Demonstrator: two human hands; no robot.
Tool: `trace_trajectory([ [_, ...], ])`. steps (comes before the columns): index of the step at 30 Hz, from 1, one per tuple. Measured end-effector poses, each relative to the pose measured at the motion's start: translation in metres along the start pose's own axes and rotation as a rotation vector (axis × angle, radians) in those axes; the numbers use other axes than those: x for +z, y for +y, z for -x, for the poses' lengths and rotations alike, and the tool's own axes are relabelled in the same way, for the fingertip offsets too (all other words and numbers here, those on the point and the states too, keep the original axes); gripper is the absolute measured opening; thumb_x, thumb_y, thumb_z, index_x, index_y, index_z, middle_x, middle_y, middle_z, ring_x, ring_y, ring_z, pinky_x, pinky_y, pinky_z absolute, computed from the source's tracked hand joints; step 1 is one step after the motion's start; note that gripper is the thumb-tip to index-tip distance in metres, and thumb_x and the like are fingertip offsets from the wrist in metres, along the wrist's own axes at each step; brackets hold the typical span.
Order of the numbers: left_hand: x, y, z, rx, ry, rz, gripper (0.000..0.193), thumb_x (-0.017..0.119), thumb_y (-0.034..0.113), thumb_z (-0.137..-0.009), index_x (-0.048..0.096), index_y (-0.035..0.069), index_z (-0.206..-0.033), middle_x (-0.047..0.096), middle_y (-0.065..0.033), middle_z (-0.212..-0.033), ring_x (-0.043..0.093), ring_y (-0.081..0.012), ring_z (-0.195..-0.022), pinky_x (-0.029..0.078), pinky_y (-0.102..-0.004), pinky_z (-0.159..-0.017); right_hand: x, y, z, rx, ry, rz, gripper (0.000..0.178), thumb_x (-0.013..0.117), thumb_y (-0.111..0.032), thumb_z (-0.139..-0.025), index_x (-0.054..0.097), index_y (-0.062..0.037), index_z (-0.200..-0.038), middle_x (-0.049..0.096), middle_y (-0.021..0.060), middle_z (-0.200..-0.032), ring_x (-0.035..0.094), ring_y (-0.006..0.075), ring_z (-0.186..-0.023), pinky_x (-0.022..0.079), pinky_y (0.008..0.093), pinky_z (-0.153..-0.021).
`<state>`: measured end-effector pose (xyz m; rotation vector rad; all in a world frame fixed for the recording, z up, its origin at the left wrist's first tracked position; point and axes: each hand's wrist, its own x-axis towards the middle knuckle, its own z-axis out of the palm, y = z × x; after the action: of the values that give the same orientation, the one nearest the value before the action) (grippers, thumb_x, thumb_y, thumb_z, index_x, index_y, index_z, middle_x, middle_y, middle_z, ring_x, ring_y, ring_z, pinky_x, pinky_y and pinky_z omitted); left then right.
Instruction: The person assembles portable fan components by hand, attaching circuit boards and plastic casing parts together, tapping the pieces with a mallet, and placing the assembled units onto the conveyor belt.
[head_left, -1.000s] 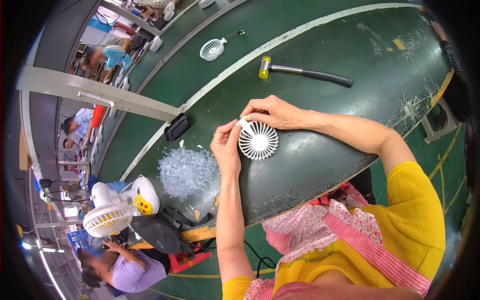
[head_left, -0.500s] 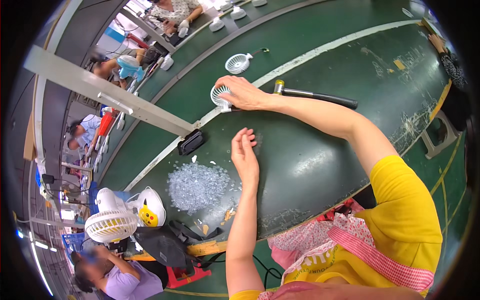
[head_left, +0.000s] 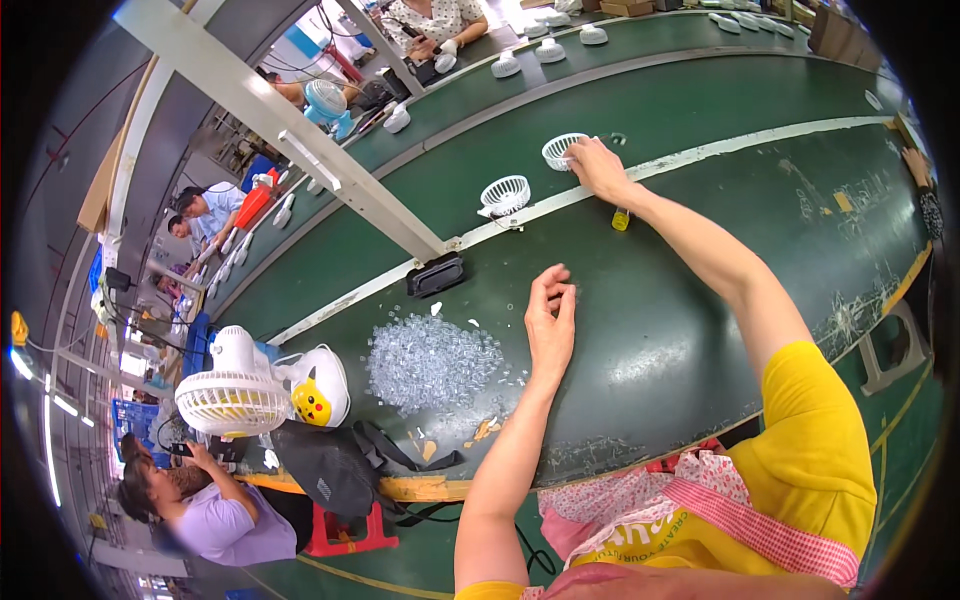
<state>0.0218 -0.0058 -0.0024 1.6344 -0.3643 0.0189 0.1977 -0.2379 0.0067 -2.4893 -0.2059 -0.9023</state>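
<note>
My right hand [head_left: 600, 172] is closed on the rim of a white round fan cage [head_left: 560, 150] on the green belt, beyond the white strip. Nearer me, a second white fan cage [head_left: 504, 194] rests at the strip. My left hand [head_left: 550, 318] hovers over the dark green table, fingers curled together. Whatever it may pinch is too small to make out. Left of it lies a heap of small clear plastic pieces [head_left: 430, 362]. A hammer's yellow head [head_left: 620, 219] shows beside my right forearm, which hides its handle.
A black oblong case [head_left: 436, 274] sits by a metal post [head_left: 330, 180]. At the left stand a white desk fan [head_left: 230, 395] and a black bag [head_left: 330, 465]. Someone in a lavender top [head_left: 235, 520] sits nearby. Across the belt other people work among white fan parts [head_left: 550, 51].
My right hand has left the first fan cage by the strip and moved to the farther one. The view has shifted. My left hand stays over the table, fingers more curled.
</note>
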Motion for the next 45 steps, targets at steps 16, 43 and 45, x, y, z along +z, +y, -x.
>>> trace_trajectory([
  [16,-0.001,0.021,0.019,0.507,-0.028,-0.976,0.054,0.066,-0.003,-0.079,0.052,0.006,-0.131,0.060,-0.0100,-0.120,0.054,-0.0255,-0.121,0.012,-0.0662,-0.116,-0.111,-0.104,0.145,-0.207,-0.318,-0.369,0.046,0.068,-0.011,-0.086,0.051,-0.0044,-0.128,0.054,0.0146,-0.131,0.047,0.0328,-0.128,0.032,0.0465,-0.112],
  [43,0.000,0.023,0.010,0.645,0.045,-0.961,0.021,0.069,0.001,-0.080,0.063,0.006,-0.099,0.062,-0.0059,-0.089,0.058,-0.0246,-0.086,0.042,-0.0388,-0.076,-0.113,-0.118,0.164,-0.076,-0.337,-0.522,0.011,0.064,-0.010,-0.090,0.065,0.0002,-0.093,0.068,0.0199,-0.079,0.065,0.0397,-0.070,0.051,0.0450,-0.060],
  [45,-0.003,0.024,0.010,0.650,0.032,-0.945,0.018,0.068,-0.001,-0.080,0.063,0.004,-0.097,0.060,-0.0068,-0.085,0.058,-0.0250,-0.084,0.042,-0.0389,-0.075,-0.113,-0.118,0.162,-0.063,-0.326,-0.558,0.013,0.062,-0.013,-0.091,0.063,-0.0011,-0.094,0.066,0.0193,-0.071,0.064,0.0405,-0.066,0.049,0.0464,-0.060],
])
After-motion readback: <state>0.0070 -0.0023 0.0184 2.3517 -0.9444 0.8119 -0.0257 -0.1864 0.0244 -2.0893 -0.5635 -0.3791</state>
